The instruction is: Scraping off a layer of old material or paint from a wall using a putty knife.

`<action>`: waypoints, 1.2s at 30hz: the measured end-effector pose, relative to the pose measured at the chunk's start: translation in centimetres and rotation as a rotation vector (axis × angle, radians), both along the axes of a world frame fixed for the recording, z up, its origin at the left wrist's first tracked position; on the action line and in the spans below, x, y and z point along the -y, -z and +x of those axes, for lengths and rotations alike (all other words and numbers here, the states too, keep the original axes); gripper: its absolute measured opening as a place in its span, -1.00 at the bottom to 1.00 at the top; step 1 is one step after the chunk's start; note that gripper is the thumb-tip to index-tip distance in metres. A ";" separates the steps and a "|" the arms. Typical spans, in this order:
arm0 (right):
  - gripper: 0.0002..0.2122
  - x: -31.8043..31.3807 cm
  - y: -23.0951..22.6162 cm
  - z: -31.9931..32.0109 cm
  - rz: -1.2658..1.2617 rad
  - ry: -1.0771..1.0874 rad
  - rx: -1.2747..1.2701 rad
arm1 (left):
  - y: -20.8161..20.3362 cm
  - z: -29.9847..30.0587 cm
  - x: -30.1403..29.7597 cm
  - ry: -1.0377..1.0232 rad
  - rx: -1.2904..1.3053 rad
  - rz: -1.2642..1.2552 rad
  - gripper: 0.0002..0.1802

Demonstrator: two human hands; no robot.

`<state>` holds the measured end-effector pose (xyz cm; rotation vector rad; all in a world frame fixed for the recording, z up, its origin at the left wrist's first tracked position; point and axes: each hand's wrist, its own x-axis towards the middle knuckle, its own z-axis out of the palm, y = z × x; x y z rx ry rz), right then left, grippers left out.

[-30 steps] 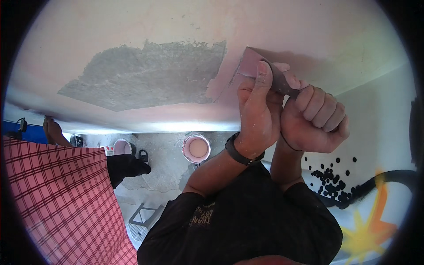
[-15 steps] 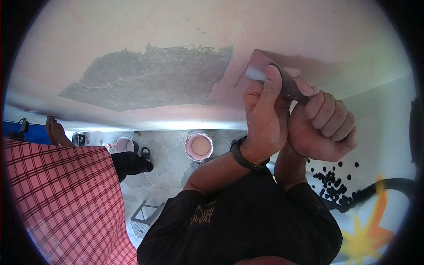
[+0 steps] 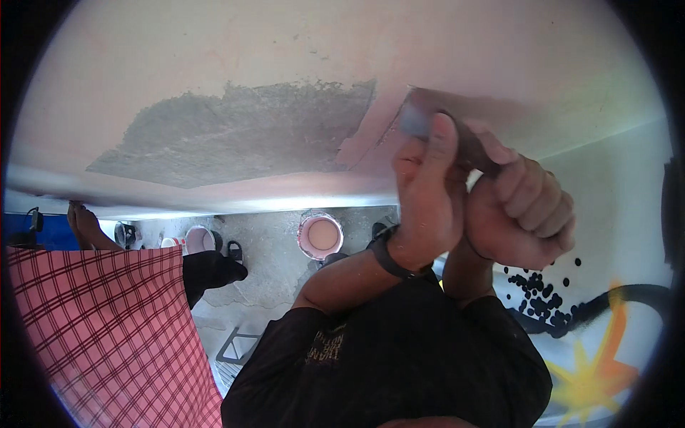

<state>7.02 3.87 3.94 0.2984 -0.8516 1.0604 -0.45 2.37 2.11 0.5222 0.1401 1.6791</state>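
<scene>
Both of my hands are raised to a pale pink wall (image 3: 235,43), working one wide scraper (image 3: 477,151). My right hand (image 3: 528,210) is wrapped round its handle in a fist. My left hand (image 3: 429,189), with a dark band at the wrist, grips nearer the blade, its thumb lying along the tool. The blade is smeared by motion and lies against the wall at a thin dark line. To its left is a rough grey patch (image 3: 235,132) where the surface layer is gone, with a strip of pink between the patch and the line.
Below stand a bucket (image 3: 303,239) of pinkish liquid and another bucket (image 3: 214,239) on the grey floor (image 3: 267,267). A person in a pink checked garment (image 3: 107,307) stands close at left, one hand (image 3: 87,227) near the wall. A grey stool (image 3: 232,346) is behind. A painted wall (image 3: 606,242) rises at right.
My hands and the scraper have shifted slightly downward in view, and the blade is now blurred. The other person's hand and garment also sit a little lower.
</scene>
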 end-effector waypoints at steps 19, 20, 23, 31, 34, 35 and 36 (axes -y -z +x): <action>-0.67 1.0 0.6 1.4 -0.026 -0.010 0.055 | 0.2 0.7 0.6 -0.003 0.020 0.035 -0.51; -0.67 1.1 0.9 1.7 -0.038 -0.021 0.014 | 0.2 1.0 0.8 0.008 0.012 0.012 -0.51; -0.66 0.8 0.7 1.7 0.011 -0.017 0.028 | 0.3 1.1 0.8 0.029 0.018 -0.001 -0.52; -0.66 0.5 0.5 1.5 0.023 -0.019 0.011 | 0.4 1.3 0.8 0.003 0.048 0.005 -0.53; -0.67 0.4 0.4 1.7 0.011 -0.018 0.018 | 0.3 1.3 0.5 0.009 0.005 0.039 -0.53; -0.67 0.2 0.5 1.4 0.018 -0.033 0.011 | 0.2 1.0 0.5 0.002 0.004 0.013 -0.53; -0.68 0.2 0.6 1.2 0.022 -0.050 0.004 | 0.2 0.8 0.6 -0.006 0.004 -0.017 -0.53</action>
